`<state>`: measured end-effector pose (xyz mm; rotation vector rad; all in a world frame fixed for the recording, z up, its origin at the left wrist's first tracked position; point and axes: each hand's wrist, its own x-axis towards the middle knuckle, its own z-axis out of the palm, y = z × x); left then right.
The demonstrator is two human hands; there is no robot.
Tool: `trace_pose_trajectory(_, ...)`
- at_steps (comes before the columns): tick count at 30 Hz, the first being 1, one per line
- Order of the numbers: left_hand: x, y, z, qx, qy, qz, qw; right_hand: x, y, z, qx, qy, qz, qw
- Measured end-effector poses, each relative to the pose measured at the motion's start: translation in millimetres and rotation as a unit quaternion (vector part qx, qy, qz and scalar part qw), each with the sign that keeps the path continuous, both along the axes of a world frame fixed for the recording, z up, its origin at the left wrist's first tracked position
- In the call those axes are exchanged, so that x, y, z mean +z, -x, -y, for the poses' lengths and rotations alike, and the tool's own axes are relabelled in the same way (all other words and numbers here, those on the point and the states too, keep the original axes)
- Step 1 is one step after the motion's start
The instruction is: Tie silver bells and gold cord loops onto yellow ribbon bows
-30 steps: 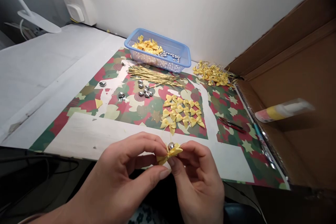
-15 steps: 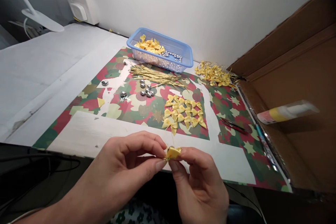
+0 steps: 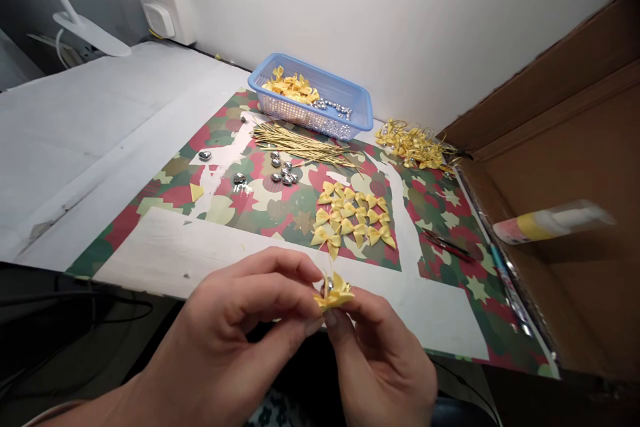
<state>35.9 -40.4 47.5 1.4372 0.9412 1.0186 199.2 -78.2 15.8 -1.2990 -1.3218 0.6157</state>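
Far back sits a blue basket (image 3: 360,113) with yellow bows and silver bits inside. Just near of it lies a bundle of gold wires (image 3: 300,143), then loose silver hearts (image 3: 283,173) and a cluster of yellow bows (image 3: 353,213) on the patterned paper (image 3: 440,207). Right, red tweezers (image 3: 447,243) beside a cardboard box (image 3: 575,167).

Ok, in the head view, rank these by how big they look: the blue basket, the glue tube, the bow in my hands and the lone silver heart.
1. blue basket
2. glue tube
3. bow, though it is nearest the camera
4. silver heart
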Motion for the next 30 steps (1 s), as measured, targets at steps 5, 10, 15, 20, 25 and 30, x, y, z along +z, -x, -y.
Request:
trace_pose_trajectory(5,1.8,-2.0,-2.8,0.006,0.003,-0.004,1.0,-0.2,2.9,3.1,-0.05,0.007,0.007,0.999)
trace_pose_trajectory(10,5.3,-2.9,-3.4,0.005,-0.039,-0.042,0.998,-1.9,1.5,3.9,-0.048,0.0,0.02,0.999)
trace_pose_trajectory(15,3.7,-1.7,-1.0,0.023,-0.097,-0.099,0.99,-5.8,0.7,6.8,-0.051,0.014,0.021,0.998)
trace_pose_trajectory(20,0.9,-2.6,0.7,0.023,-0.141,-0.127,0.982,-6.0,1.1,8.3,-0.05,0.025,0.008,0.998)
trace_pose_trajectory(25,-1.1,-5.0,2.3,0.025,-0.166,-0.141,0.976,-2.5,3.0,8.3,-0.05,0.037,-0.005,0.998)
trace_pose_trajectory(30,-0.4,-5.8,2.6,0.031,-0.171,-0.148,0.974,-1.6,9.5,9.4,-0.053,0.039,-0.022,0.998)
